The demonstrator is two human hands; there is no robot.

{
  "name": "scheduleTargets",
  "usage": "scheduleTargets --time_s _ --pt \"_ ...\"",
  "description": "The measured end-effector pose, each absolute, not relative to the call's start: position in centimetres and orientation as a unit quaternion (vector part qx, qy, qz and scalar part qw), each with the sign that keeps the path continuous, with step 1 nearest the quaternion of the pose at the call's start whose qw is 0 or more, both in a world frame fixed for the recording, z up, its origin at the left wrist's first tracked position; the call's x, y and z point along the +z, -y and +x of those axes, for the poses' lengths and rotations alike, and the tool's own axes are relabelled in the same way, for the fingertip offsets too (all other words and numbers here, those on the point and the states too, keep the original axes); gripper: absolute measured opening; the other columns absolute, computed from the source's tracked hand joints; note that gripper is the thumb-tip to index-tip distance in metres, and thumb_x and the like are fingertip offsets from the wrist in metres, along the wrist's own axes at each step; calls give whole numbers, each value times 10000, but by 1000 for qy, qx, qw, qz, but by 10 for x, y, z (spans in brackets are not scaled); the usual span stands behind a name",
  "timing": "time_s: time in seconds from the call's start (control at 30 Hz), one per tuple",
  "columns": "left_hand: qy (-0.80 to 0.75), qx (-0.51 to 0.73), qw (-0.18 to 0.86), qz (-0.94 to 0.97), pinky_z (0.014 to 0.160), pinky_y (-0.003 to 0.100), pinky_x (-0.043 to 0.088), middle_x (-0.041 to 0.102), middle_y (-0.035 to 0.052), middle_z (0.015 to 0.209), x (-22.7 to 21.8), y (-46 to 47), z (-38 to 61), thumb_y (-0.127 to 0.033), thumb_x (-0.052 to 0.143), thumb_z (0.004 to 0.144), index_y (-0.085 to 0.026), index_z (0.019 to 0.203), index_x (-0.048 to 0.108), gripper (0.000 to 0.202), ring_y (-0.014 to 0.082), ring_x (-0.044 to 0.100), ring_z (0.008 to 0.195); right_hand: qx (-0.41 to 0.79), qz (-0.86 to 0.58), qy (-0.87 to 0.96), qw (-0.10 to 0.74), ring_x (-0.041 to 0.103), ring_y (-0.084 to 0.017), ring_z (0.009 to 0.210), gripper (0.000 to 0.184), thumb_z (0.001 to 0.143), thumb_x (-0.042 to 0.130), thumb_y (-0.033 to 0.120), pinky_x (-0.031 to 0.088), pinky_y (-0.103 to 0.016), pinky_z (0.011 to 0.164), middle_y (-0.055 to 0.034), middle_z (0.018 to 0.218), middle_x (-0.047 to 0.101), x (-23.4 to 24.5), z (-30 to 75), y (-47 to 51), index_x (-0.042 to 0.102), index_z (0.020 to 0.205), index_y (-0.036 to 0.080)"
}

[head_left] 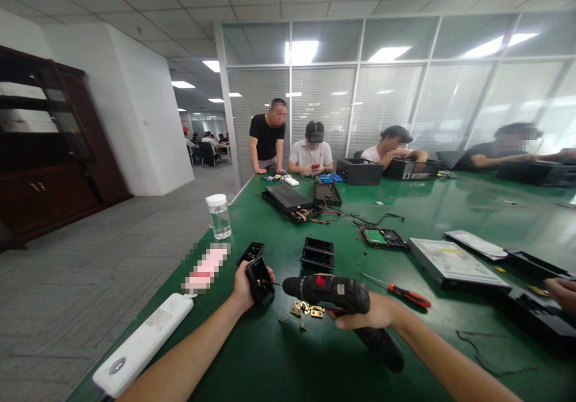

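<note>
My left hand [243,288] grips a small black plastic part [260,280], held upright just above the green table [279,360]. My right hand [375,313] is wrapped round a black cordless electric screwdriver [333,293] with a red switch; its bit points left at the black part. Small brass metal pieces and screws [306,311] lie on the table under the tool. A second black plastic part [251,252] rests just behind my left hand.
A red-handled screwdriver [402,293], a black bracket [317,253], a circuit board [382,237], an optical drive [454,264], a water bottle [219,216] and a white power strip [144,345] lie around. Several people sit at the far end. Another person's hand [562,292] shows at right.
</note>
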State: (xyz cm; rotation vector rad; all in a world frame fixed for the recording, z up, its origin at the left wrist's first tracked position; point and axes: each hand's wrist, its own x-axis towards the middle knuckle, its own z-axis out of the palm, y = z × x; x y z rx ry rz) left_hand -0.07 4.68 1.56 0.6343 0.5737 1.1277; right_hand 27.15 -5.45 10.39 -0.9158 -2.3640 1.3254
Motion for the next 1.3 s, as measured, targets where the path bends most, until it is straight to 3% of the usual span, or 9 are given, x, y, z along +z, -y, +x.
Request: scheduleTargets --time_s 1.3 --pt "-247 518 761 304 592 348 397 576 126 640 18 -45 -1 -391 370 651 -61 654 566 384 231 549 624 450 -328 817 148 510 -124 766 202 672 458 288 412 -220 688 -14 816 525 105 269 56 499 868 259"
